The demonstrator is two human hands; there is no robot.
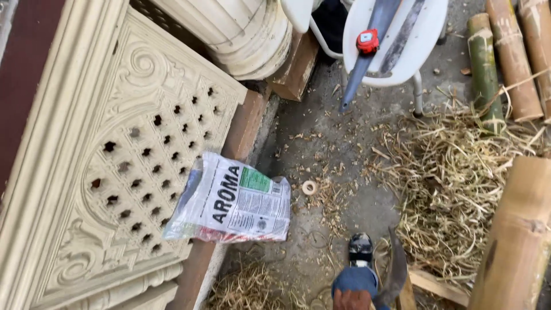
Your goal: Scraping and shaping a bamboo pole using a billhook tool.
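Note:
At the bottom edge a reddish-brown shape [350, 300] shows just below a blue trouser leg [354, 281] and a black shoe [360, 249]. It may be one of my hands, but too little shows to tell which one. A dark curved blade [395, 271] rises right beside it, its lower end meeting that shape at the frame edge. Whether fingers are wrapped around it is hidden. No other hand is visible.
A printed plastic bag [232, 201] lies against a carved, perforated cream panel [115, 161]. A white chair [416, 40] holds long blades and a red tape measure [367, 41]. Bamboo poles [519, 241] and dry shavings [453, 172] cover the right. A small ring [309, 187] lies on the concrete.

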